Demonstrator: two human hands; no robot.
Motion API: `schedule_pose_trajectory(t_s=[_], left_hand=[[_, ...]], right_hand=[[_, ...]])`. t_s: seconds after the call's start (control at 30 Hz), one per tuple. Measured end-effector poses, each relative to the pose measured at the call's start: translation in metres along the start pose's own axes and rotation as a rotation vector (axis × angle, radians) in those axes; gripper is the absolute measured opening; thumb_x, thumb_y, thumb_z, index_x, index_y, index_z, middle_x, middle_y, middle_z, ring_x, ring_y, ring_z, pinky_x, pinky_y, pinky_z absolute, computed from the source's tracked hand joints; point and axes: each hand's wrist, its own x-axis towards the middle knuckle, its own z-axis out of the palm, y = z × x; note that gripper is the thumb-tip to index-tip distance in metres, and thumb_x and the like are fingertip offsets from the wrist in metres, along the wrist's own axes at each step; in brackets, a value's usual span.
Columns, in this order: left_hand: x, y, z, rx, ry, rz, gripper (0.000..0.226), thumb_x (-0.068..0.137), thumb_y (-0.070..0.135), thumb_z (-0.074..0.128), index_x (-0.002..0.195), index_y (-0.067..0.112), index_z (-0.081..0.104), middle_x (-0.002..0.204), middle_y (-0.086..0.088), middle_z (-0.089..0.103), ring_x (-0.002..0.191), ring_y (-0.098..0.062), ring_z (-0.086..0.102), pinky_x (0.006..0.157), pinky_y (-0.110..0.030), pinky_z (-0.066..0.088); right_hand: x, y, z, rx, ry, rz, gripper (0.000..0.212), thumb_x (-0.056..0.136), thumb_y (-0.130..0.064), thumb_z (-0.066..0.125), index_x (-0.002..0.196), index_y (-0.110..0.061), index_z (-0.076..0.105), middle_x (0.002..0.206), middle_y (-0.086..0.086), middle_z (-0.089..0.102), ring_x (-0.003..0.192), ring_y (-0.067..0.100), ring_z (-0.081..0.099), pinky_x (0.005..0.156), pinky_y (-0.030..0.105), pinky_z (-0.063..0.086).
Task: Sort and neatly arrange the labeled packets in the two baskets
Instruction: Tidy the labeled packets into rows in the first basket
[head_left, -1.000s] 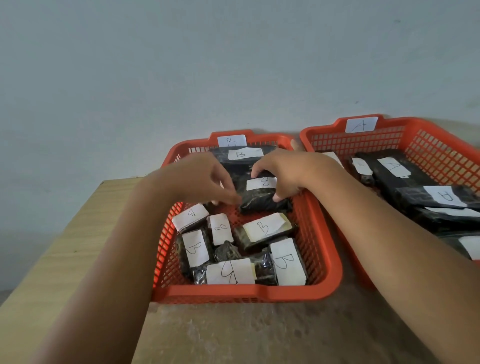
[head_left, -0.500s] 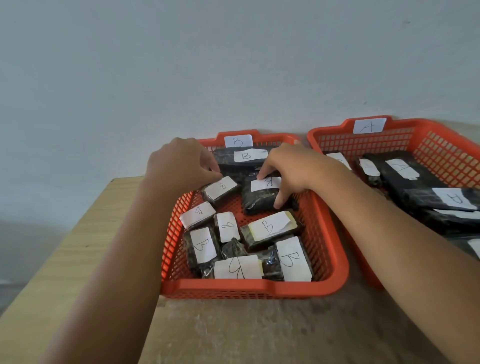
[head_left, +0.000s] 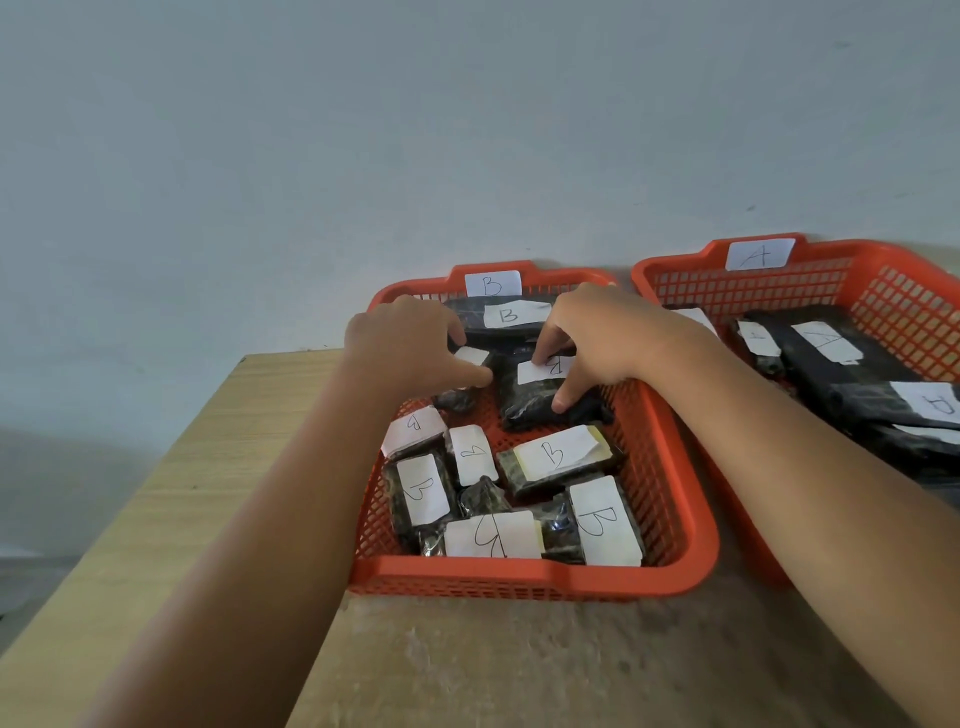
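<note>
Black B-labelled packets lie in the left orange basket (head_left: 691, 540), marked B, on the counter (head_left: 156, 493). Left hand (head_left: 410, 348) grips a small packet (head_left: 467, 371) near the back; right hand (head_left: 597, 343) pinches the bigger packet (head_left: 540, 400) just beside it. Basket marked A (head_left: 909, 296) at right holds A-labelled packets.

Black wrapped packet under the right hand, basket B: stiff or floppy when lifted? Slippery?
The black plastic-wrapped packet with white label looks crinkled and bulgy, so probably soft, sagging slightly. Its glossy wrap may slip; the right hand pinches it at both ends.
</note>
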Motion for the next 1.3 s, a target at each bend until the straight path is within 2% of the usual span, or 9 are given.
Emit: schedule_pose_trajectory(t_s=[0.17, 0.43, 0.6, 0.73, 0.83, 0.9, 1.03, 1.17, 1.3], left_hand=[[0.001, 0.011, 0.004, 0.103, 0.016, -0.027, 0.063, 0.076, 0.081, 0.056, 0.103, 0.027, 0.074, 0.091, 0.008, 0.070, 0.087, -0.015, 0.066, 0.059, -0.027, 0.035], [0.003, 0.015, 0.005, 0.097, 0.019, -0.034, 0.078, 0.072, 0.093, 0.048, 0.100, 0.026, 0.075, 0.089, 0.010, 0.071, 0.087, -0.015, 0.068, 0.062, -0.029, 0.043], [-0.010, -0.017, -0.025, -0.305, 0.178, -0.123, 0.034, 0.082, 0.062, 0.071, 0.083, 0.030, 0.080, 0.076, 0.014, 0.071, 0.075, -0.009, 0.066, 0.071, -0.032, 0.056], [-0.018, -0.028, -0.040, -0.274, -0.180, -0.139, 0.009, 0.078, 0.033, 0.086, 0.084, 0.029, 0.081, 0.095, 0.011, 0.077, 0.089, -0.008, 0.069, 0.085, -0.032, 0.054], [-0.019, -0.010, -0.042, 0.133, -0.538, -0.062, 0.045, 0.083, 0.040, 0.081, 0.126, 0.031, 0.071, 0.132, 0.007, 0.066, 0.120, -0.016, 0.063, 0.107, -0.040, 0.045], [-0.016, -0.003, -0.034, 0.197, -0.640, -0.077, 0.062, 0.081, 0.047, 0.081, 0.137, 0.027, 0.063, 0.127, 0.005, 0.069, 0.108, -0.014, 0.070, 0.105, -0.037, 0.049], [-0.013, -0.009, -0.018, 0.271, -0.453, -0.093, 0.067, 0.072, 0.069, 0.077, 0.121, 0.023, 0.071, 0.110, 0.006, 0.071, 0.103, -0.018, 0.067, 0.091, -0.039, 0.055], [-0.014, -0.013, -0.007, 0.142, -0.188, -0.104, 0.052, 0.079, 0.064, 0.073, 0.067, 0.017, 0.057, 0.066, 0.006, 0.056, 0.063, -0.011, 0.056, 0.069, -0.033, 0.054], [-0.016, -0.008, -0.004, 0.164, -0.131, -0.132, 0.056, 0.076, 0.070, 0.072, 0.064, 0.019, 0.053, 0.067, 0.006, 0.058, 0.063, -0.010, 0.055, 0.064, -0.032, 0.051]], right_hand=[[0.000, 0.000, 0.000, -0.004, -0.004, -0.004, 0.059, 0.065, -0.043, 0.092, 0.119, -0.030, 0.074, 0.124, -0.008, 0.070, 0.116, 0.017, 0.062, 0.109, 0.044, 0.041], [0.002, 0.001, 0.001, -0.004, -0.006, -0.002, 0.059, 0.065, -0.043, 0.092, 0.119, -0.030, 0.074, 0.123, -0.009, 0.070, 0.115, 0.017, 0.062, 0.107, 0.043, 0.041], [0.006, 0.002, 0.002, 0.023, 0.010, -0.003, 0.059, 0.059, -0.046, 0.094, 0.113, -0.030, 0.076, 0.118, -0.012, 0.072, 0.112, 0.013, 0.064, 0.106, 0.040, 0.044], [0.008, 0.000, 0.004, -0.011, 0.017, -0.003, 0.061, 0.058, -0.053, 0.092, 0.113, -0.031, 0.076, 0.118, -0.015, 0.071, 0.113, 0.013, 0.063, 0.112, 0.050, 0.038], [0.009, 0.000, 0.006, -0.047, 0.040, -0.013, 0.059, 0.059, -0.054, 0.092, 0.111, -0.032, 0.075, 0.118, -0.015, 0.070, 0.116, 0.014, 0.061, 0.115, 0.057, 0.032], [0.009, 0.000, 0.007, -0.055, 0.044, -0.015, 0.058, 0.058, -0.054, 0.092, 0.109, -0.032, 0.075, 0.115, -0.015, 0.070, 0.115, 0.014, 0.060, 0.115, 0.057, 0.030], [0.008, 0.001, 0.006, -0.052, 0.039, -0.026, 0.058, 0.058, -0.053, 0.092, 0.109, -0.031, 0.075, 0.112, -0.015, 0.069, 0.113, 0.014, 0.059, 0.113, 0.057, 0.031], [0.008, 0.000, 0.006, -0.050, 0.036, -0.032, 0.059, 0.059, -0.051, 0.092, 0.111, -0.030, 0.075, 0.114, -0.014, 0.070, 0.113, 0.016, 0.060, 0.112, 0.057, 0.032], [0.008, 0.000, 0.006, -0.065, 0.033, -0.037, 0.060, 0.059, -0.052, 0.092, 0.112, -0.029, 0.074, 0.116, -0.013, 0.070, 0.114, 0.017, 0.060, 0.112, 0.057, 0.031]])
